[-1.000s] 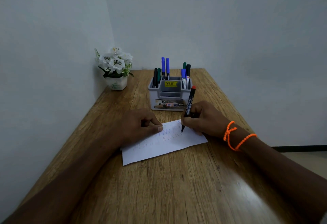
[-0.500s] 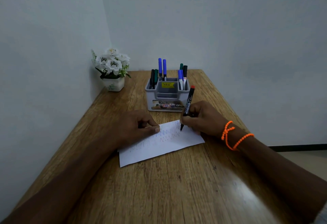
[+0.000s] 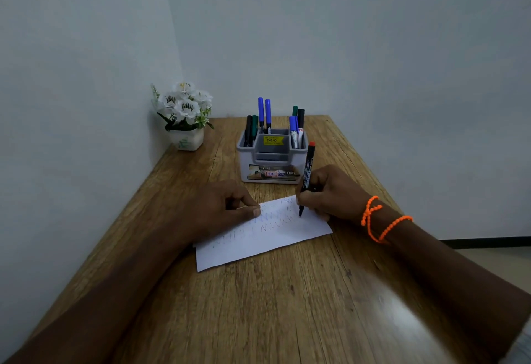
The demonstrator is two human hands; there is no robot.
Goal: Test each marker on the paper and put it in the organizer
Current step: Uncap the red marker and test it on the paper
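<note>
Wooden table [image 3: 287,306] (paper [image 3: 258,246], organizer [image 3: 271,162], flowerpot [image 3: 186,141])

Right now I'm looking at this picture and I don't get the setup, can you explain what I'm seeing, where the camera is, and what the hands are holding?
No machine here: these are a person's two bare hands, filmed by a wide-angle camera worn on their head, looking forward and down. On the wooden table lies a sheet of paper with scribbled test lines. The left hand presses the paper flat. The right hand has a writing grip on a black marker with a red end, its tip down at the paper. Behind stands a grey organizer already holding blue, green and black markers. A pot of white flowers sits in the corner. The right wrist wears orange bead bracelets.
</note>
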